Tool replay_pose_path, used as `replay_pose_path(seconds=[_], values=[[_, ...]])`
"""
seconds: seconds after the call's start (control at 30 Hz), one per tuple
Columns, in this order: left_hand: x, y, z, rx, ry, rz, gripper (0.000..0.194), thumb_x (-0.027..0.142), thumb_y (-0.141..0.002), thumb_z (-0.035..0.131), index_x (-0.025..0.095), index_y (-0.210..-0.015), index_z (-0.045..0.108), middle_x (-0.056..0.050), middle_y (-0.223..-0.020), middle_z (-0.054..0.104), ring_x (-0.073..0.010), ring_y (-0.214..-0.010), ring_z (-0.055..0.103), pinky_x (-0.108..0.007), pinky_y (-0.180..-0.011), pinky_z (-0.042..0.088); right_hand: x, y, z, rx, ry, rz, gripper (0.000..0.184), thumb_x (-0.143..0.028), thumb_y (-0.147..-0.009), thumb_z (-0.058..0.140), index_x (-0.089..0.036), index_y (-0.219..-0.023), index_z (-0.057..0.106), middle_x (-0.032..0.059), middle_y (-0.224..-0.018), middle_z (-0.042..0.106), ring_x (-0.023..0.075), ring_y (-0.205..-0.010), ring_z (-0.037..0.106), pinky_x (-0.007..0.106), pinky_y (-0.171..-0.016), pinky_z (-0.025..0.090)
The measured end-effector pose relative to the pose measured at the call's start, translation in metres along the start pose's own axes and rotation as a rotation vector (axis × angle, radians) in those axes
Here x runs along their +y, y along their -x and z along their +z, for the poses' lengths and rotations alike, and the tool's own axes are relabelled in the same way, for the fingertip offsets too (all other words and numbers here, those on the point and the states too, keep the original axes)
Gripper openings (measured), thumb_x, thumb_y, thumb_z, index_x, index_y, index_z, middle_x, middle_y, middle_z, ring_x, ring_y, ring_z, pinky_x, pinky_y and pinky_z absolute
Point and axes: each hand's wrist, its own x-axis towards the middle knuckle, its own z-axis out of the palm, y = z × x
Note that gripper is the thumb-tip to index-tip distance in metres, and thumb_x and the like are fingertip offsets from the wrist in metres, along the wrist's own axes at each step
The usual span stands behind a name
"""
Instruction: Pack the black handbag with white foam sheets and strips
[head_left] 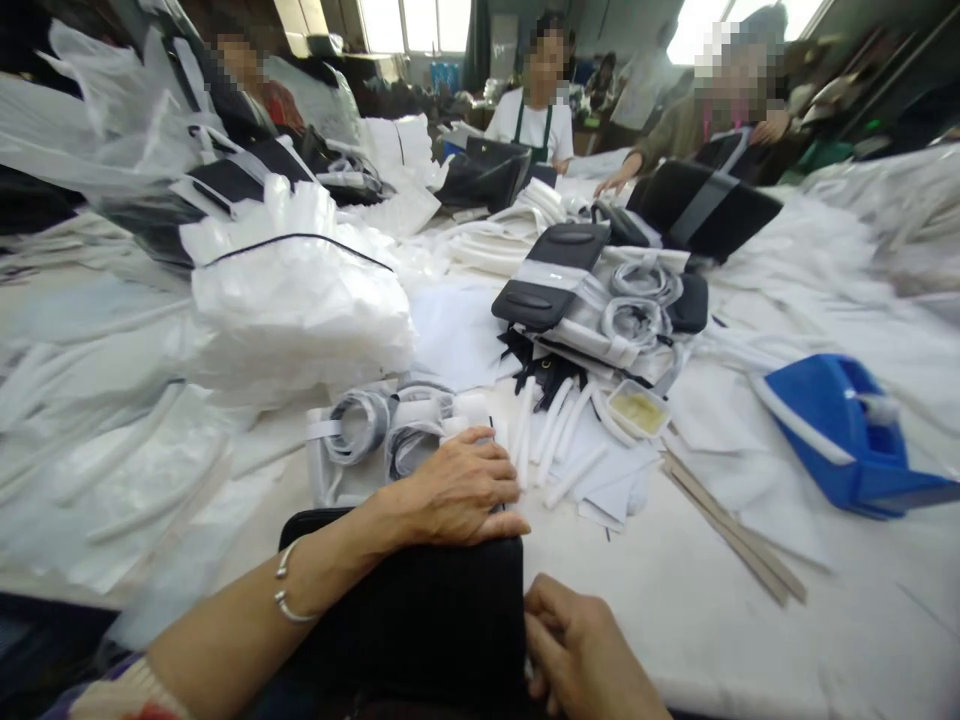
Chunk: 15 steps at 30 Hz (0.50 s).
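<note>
A black bag (435, 615) with a flat panel stands at the table's near edge, right in front of me. My left hand (461, 488) reaches across it, with its fingers bent over the top edge near the right corner. My right hand (574, 640) is closed at the bag's right side edge, thumb and fingers pressed together there; the fingertips are partly hidden. Just beyond the bag lie plastic-wrapped coiled straps (360, 425), and past my left fingers are white foam tubes (559, 425).
Wrapped black bags (551, 275) are piled mid-table, with a small tray of yellowish stuff (637, 410) nearby. A tied white plastic bundle (300, 290) stands left. Rightward are cardboard strips (735, 525) and a blue dustpan-shaped container (832, 430). Several people are across the table.
</note>
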Motion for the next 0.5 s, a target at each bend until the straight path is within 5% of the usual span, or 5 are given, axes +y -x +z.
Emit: replay_pose_path(seconds=[0.13, 0.27, 0.4, 0.5], values=[[0.0, 0.0, 0.004, 0.07, -0.011, -0.005, 0.036, 0.051, -0.09, 0.057, 0.019, -0.074, 0.062, -0.001, -0.079, 0.067, -0.0186, -0.091, 0.06, -0.042, -0.108, 0.028, -0.038, 0.008, -0.029, 0.164, 0.161, -0.204, 0.021, -0.033, -0.085, 0.054, -0.02, -0.071, 0.062, 0.0017, -0.061, 0.064, 0.0152, -0.06, 0.061, 0.022, -0.052, 0.041], [-0.004, 0.001, 0.013, 0.086, -0.022, 0.002, 0.033, 0.049, -0.088, 0.061, 0.02, -0.074, 0.062, -0.001, -0.078, 0.066, -0.0201, -0.091, 0.059, -0.043, -0.106, 0.031, -0.069, -0.009, -0.015, -0.001, -0.038, -0.212, 0.009, -0.028, -0.074, 0.067, -0.019, -0.071, 0.066, -0.0026, -0.054, 0.059, 0.0109, -0.048, 0.057, 0.018, -0.045, 0.038], [-0.009, 0.001, 0.019, 0.084, 0.009, 0.0, 0.017, 0.033, -0.087, 0.064, 0.019, -0.078, 0.063, -0.002, -0.081, 0.067, -0.0202, -0.09, 0.06, -0.043, -0.103, 0.036, -0.06, -0.039, 0.007, -0.024, -0.107, -0.065, 0.007, -0.022, -0.067, 0.066, -0.016, -0.065, 0.067, -0.0032, -0.049, 0.058, 0.0106, -0.043, 0.057, 0.016, -0.04, 0.037], [-0.002, 0.002, 0.01, 0.227, 0.212, -0.021, 0.014, 0.021, -0.091, 0.054, 0.02, -0.099, 0.065, -0.005, -0.104, 0.069, -0.0202, -0.104, 0.061, -0.038, -0.103, 0.039, -0.05, -0.048, 0.009, -0.027, -0.19, -0.012, 0.011, -0.025, -0.065, 0.068, -0.015, -0.062, 0.065, -0.0029, -0.048, 0.057, 0.0114, -0.042, 0.058, 0.016, -0.04, 0.039]])
